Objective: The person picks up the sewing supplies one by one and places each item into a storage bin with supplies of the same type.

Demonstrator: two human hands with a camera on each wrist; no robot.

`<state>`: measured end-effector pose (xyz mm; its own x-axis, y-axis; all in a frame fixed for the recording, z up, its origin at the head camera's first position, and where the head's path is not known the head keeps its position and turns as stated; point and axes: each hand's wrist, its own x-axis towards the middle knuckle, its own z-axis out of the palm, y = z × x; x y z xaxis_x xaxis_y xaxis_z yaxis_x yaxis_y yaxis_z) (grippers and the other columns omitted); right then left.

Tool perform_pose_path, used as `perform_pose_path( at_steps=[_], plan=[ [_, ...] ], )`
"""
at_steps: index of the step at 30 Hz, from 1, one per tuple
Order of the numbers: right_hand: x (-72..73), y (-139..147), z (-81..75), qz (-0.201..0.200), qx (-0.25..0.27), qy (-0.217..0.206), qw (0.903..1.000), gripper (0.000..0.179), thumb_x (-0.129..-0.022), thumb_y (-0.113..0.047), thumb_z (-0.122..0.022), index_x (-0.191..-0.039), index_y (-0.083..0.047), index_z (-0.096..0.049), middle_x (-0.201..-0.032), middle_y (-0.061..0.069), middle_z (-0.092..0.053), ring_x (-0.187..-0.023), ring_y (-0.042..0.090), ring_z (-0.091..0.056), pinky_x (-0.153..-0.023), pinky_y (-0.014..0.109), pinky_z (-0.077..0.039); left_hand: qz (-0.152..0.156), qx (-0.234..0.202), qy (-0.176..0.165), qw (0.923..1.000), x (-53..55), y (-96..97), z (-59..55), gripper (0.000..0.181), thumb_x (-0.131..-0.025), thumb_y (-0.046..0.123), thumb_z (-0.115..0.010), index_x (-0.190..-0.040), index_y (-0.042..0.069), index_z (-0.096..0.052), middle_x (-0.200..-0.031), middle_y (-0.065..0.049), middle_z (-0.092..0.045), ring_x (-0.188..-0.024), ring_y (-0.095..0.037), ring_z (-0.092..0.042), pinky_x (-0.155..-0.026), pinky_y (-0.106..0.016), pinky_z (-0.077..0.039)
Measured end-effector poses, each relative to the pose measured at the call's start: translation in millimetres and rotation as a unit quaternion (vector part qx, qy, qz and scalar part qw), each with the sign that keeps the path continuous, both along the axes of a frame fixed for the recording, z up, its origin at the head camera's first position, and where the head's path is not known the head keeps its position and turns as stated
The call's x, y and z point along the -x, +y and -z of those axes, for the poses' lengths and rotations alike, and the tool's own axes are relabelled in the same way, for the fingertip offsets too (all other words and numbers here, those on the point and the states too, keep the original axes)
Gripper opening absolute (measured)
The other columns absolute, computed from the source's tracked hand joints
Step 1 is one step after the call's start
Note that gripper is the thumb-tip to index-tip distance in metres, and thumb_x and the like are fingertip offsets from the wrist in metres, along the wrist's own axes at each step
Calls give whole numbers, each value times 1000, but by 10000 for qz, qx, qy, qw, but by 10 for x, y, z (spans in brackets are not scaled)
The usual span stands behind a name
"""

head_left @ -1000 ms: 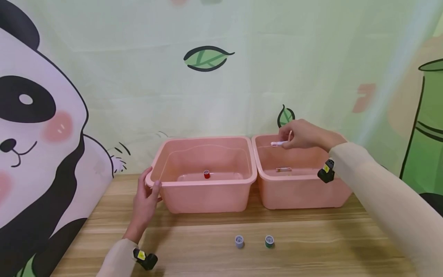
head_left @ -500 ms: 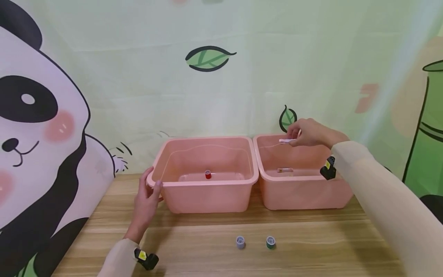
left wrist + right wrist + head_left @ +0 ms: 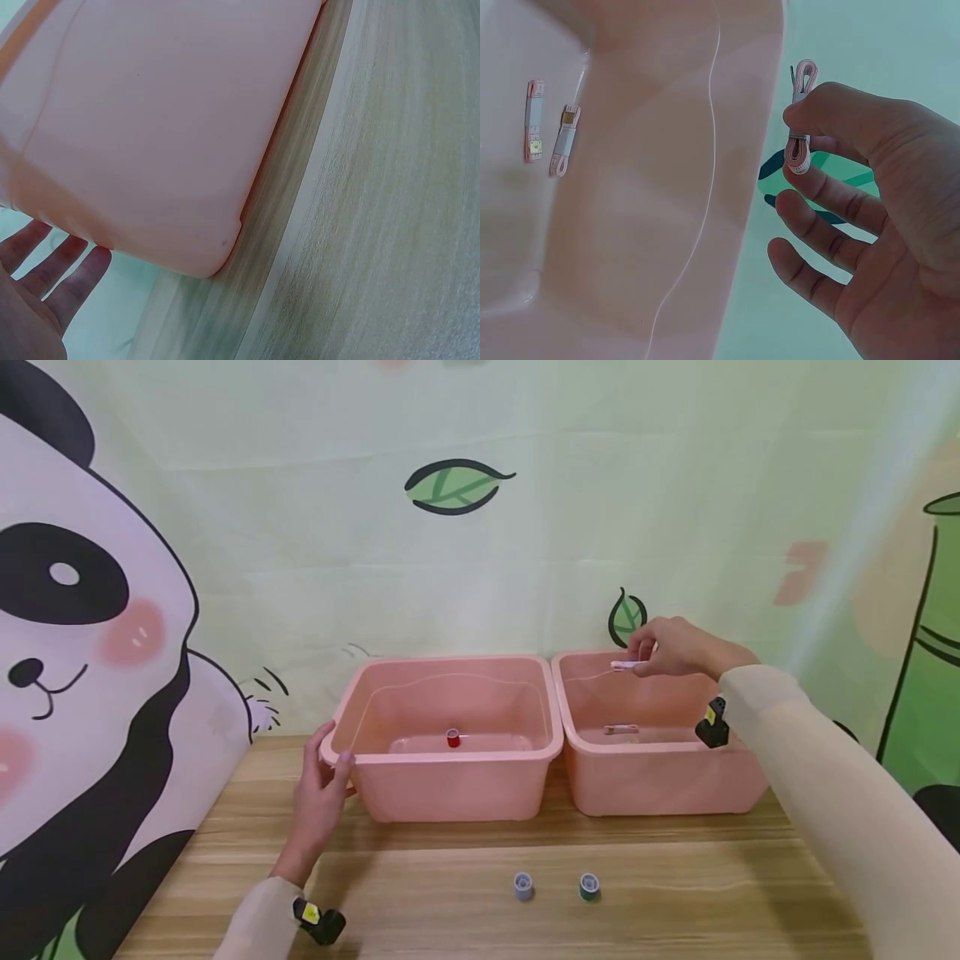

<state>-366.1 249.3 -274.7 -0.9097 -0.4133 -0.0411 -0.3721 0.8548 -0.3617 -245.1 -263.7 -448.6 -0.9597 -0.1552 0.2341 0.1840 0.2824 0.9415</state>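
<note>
Above the right pink plastic bin (image 3: 667,781), my right hand (image 3: 678,647) pinches a folded pink-and-white tape measure (image 3: 801,116) with a pale paper band, between thumb and forefinger; its other fingers spread loosely in the right wrist view. Two more banded tape measures, a left one (image 3: 534,121) and a right one (image 3: 566,141), lie on that bin's floor. My left hand (image 3: 317,797) grips the front left corner of the left pink bin (image 3: 457,789), thumb on the front rim and fingers along the side. A small red spool (image 3: 453,738) stands inside it.
On the wooden table (image 3: 420,881), in front of the bins, stand a lavender spool (image 3: 522,887) and a green spool (image 3: 589,887). The bins stand side by side, rims close together. A printed cloth (image 3: 322,510) with a panda hangs directly behind them.
My right hand has drawn slightly to the right over the right bin with the tape measure pinched in it. My left hand stays at the left bin's corner; the view has shifted slightly.
</note>
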Motion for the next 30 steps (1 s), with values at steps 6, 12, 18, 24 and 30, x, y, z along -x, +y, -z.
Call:
perform_pose_path(
  at_steps=[6,12,18,24,30],
  plan=[
    [-4,-9,8,113,87,-139,9998,10,-93,-18,-76,-98,-10,-71,-101,12,-66,-93,30,-59,-74,35,-59,-1,8,165,9999,-25,17,-8,59,-108,35,-52,-160,42,-24,-162,-9,-38,-131,-36,-55,-88,-46,-60],
    [7,-4,11,115,28,-138,9998,10,-93,-17,-76,-98,-10,-71,-101,13,-66,-93,31,-58,-73,35,-59,16,-7,155,9999,-20,8,9,59,-109,33,-52,-160,42,-23,-163,-9,-37,-132,-37,-54,-89,-49,-58],
    [29,13,18,97,-92,-95,9999,12,-92,-16,-76,-98,-8,-70,-100,13,-66,-92,31,-58,-73,37,-58,12,0,78,10000,-7,1,17,60,-109,32,-51,-161,41,-22,-164,-9,-34,-134,-38,-52,-91,-51,-57],
    [46,39,32,122,-174,-55,9998,10,-93,-16,-75,-97,-9,-70,-100,14,-66,-92,31,-58,-73,37,-58,30,33,57,10000,-1,-2,15,61,-109,31,-51,-162,39,-20,-165,-10,-33,-135,-39,-51,-92,-50,-57],
    [48,60,46,51,-184,275,9994,22,-95,-13,-70,-114,-3,-67,-106,19,-65,-94,34,-59,-75,41,-60,14,39,108,9999,-8,-1,22,60,-109,31,-51,-161,42,-22,-164,-8,-34,-134,-38,-53,-90,-50,-58]
  ],
)
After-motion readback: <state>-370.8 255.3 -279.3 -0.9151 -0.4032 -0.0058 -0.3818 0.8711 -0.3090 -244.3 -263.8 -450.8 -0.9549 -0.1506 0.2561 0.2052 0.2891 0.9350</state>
